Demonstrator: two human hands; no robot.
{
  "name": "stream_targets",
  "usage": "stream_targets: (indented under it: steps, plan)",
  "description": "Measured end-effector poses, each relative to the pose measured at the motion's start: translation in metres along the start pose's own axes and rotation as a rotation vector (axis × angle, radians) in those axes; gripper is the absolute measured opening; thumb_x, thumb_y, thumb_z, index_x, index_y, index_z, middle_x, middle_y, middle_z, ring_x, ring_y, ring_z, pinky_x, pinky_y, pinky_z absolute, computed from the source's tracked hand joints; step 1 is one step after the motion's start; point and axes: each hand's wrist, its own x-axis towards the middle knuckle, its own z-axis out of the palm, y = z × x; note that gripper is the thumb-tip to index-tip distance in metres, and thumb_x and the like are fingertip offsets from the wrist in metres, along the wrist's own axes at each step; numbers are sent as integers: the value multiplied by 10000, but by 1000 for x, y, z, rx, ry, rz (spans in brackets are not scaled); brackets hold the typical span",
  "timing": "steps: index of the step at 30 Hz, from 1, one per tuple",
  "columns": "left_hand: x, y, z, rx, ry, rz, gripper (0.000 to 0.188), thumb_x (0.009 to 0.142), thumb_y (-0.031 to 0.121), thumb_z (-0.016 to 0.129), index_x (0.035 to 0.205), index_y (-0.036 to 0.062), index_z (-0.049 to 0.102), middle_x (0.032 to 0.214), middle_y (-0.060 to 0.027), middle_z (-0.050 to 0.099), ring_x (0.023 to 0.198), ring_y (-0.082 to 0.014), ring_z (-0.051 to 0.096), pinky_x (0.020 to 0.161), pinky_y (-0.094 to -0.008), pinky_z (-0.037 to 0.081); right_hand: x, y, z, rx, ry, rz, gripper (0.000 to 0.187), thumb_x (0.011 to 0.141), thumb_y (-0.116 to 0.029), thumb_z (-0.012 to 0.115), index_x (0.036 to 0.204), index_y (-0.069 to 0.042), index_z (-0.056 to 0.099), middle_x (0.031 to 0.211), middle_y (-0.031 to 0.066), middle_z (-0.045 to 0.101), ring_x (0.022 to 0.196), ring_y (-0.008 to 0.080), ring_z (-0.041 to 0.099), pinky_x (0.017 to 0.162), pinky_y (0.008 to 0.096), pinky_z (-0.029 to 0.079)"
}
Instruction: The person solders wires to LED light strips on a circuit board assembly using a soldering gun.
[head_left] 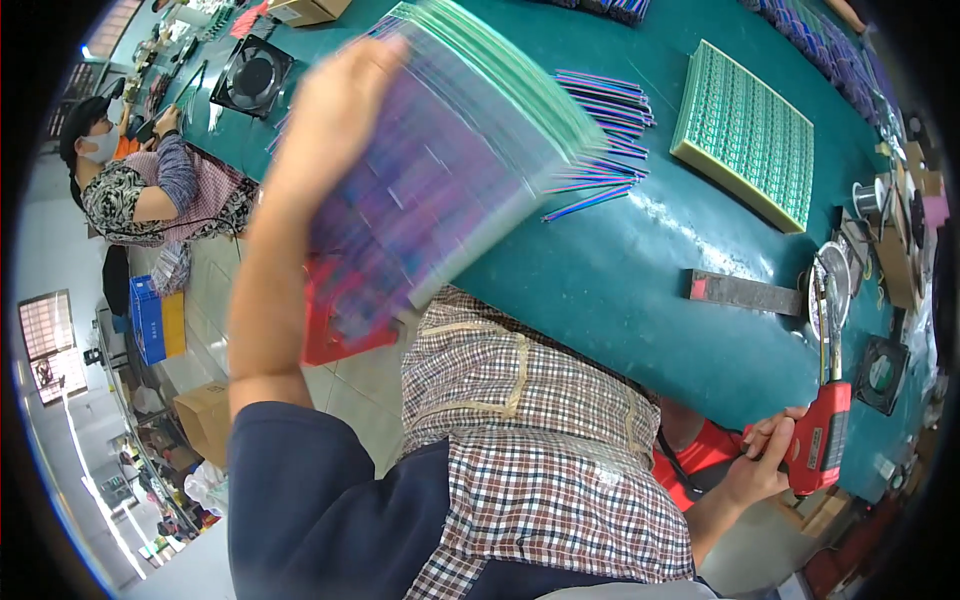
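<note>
My left hand [350, 95] is raised at the upper left, its fingers closed on the top edge of a green circuit board panel [490, 70]. The panel is tilted up and smeared by motion. Purple, blue and red wires [400, 200] cover the side facing me. Low on the right, my right hand [765, 465] is wrapped round the handle of a red soldering gun [822, 440]. The gun's long metal barrel points away from me, its tip end over a round metal holder [832, 280].
Loose coloured wires [605, 125] lie behind the panel. Another board panel [750, 135] rests on the green table [570, 290], near a dark metal bar [745, 292]. A black fan [252, 76] stands at the far left; a masked co-worker [150, 180] sits beyond. Wire bundles line the far right.
</note>
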Motion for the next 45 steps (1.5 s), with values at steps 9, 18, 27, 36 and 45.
stream_targets:
  steps: [9,18,27,36,45]
  plan:
    - [112,-183,-18,343,-32,-158,810,971,681,470,1507,73,462,1542,-258,416,1426,-468,377,1175,-511,325,2,6,-1,47,-89,-63,166,1006,-48,584,1154,28,575,732,35,549,484,46,392,471,222,362]
    - [110,-100,14,817,-142,-238,719,927,683,545,1418,158,564,1427,-218,526,1304,-430,534,1058,-617,401,11,3,-2,31,10,-2,155,1010,-63,589,1146,10,576,739,31,550,487,46,400,474,225,366]
    - [59,140,157,262,-179,673,558,883,420,741,1370,187,605,1084,-158,606,1024,-314,613,873,-451,496,5,-5,8,-14,65,-24,137,997,-42,573,1122,14,574,712,19,535,484,42,383,482,221,374]
    - [35,133,153,-13,-389,555,508,910,324,749,1364,130,631,912,-136,714,691,-283,668,634,-399,542,-2,-2,2,-63,128,31,180,996,-85,591,1134,27,562,720,4,514,490,44,398,477,231,380]
    - [-42,108,76,-921,-257,-117,227,944,22,692,1163,-34,714,1089,-117,726,885,-131,683,693,-269,635,28,51,23,-375,-39,-327,513,893,55,685,1348,8,453,996,52,612,797,140,587,758,294,524]
